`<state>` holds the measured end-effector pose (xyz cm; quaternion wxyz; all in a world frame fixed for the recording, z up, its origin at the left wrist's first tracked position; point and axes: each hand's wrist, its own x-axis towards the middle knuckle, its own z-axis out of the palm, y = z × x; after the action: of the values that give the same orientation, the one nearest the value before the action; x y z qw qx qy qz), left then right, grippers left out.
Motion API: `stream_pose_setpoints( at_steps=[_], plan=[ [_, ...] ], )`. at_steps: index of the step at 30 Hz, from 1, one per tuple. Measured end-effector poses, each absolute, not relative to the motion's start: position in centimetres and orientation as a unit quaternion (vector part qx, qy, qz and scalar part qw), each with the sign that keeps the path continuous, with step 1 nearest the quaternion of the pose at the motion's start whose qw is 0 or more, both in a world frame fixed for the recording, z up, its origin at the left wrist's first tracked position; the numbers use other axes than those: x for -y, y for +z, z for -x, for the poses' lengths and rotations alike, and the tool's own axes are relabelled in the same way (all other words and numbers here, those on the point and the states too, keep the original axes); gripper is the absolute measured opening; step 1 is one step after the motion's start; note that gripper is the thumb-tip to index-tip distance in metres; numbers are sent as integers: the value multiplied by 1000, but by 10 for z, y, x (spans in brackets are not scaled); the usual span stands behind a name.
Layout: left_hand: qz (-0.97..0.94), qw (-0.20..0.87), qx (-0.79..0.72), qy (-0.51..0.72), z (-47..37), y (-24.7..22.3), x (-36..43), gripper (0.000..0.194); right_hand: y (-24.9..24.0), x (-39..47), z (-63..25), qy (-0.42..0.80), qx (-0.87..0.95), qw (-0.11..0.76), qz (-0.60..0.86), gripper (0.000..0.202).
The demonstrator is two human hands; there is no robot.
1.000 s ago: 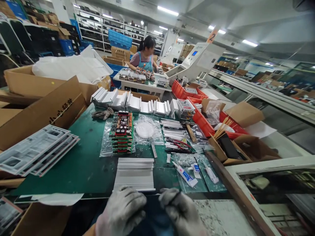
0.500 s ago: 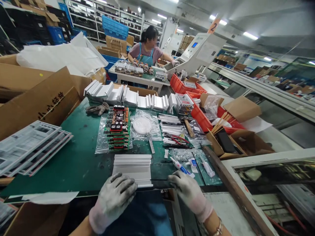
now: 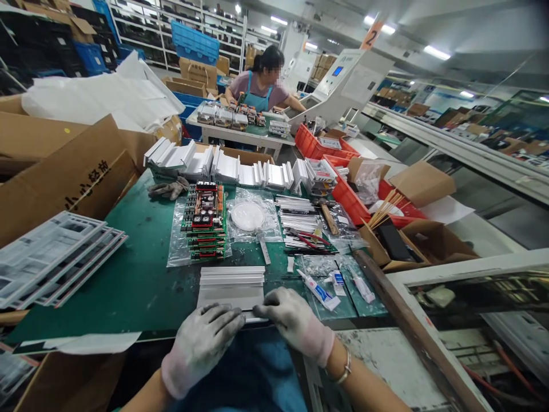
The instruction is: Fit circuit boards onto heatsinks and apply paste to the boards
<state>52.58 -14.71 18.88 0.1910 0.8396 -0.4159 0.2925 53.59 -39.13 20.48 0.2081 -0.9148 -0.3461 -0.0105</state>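
Aluminium heatsink [image 3: 231, 286] — left hand [image 3: 206, 337], right hand [image 3: 291, 320] flat on its near edge.

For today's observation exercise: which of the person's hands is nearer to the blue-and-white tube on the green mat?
Right. The right hand lies just left of and below the tube; the left hand sits farther left, at the aluminium plate.
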Motion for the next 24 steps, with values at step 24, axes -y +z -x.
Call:
stream_pose_setpoints(
  at_steps=[24],
  plan=[
    [-829, 224, 390, 333, -533, 177, 137, 21, 240, 387, -600, 264, 188, 300, 897, 16]
  ],
)
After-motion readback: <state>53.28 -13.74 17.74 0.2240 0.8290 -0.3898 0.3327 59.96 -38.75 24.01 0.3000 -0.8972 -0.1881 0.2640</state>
